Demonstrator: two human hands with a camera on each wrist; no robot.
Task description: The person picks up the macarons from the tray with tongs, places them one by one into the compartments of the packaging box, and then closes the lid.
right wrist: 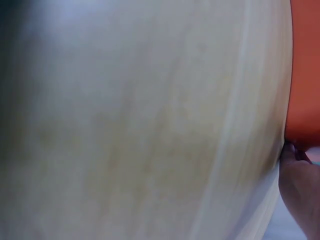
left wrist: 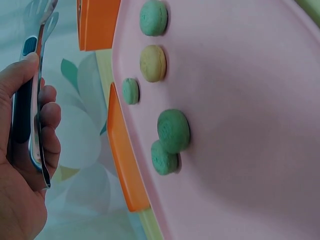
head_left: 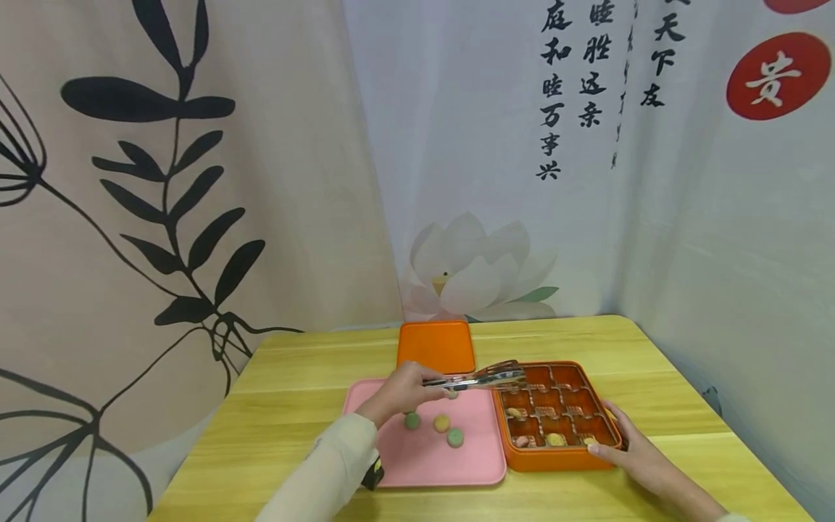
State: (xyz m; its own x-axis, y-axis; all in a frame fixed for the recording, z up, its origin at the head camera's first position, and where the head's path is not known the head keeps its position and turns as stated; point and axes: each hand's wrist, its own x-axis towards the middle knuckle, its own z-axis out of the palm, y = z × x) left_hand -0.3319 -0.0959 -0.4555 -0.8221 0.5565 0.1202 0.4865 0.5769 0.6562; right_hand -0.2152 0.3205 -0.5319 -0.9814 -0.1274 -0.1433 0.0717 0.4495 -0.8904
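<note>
While your pale sleeve (head_left: 335, 453) reaches in from the left, your left hand (head_left: 403, 393) grasps the metal tongs (head_left: 479, 378), whose slotted heads hang over the far left corner of the orange box (head_left: 561, 460). Under that hand lies the pink tray (head_left: 450, 467), bearing green pieces (head_left: 455, 437) and one yellow piece (head_left: 441, 423), all round like macarons. An orange square (head_left: 435, 348) lies just behind the tray. Just beside the tray on the right, the box stands uncovered, divided into compartments; small yellowish and pinkish pieces (head_left: 556, 439) sit in some near you. Your right hand (head_left: 636, 446) grips the box's near right corner, thumb at the front.

Your left wrist view shows two green pieces touching and a black inset in the tongs' handle, both hidden from the head view. Only the head view looks into the compartments; your right wrist view gives the box's outer wall beside a blurred table.

The tongs are shiny, the tray smooth with rounded corners, and the pieces softly domed. The compartments gleam like moulded plastic, and the table (head_left: 274, 406) has streaked yellow wood grain.
</note>
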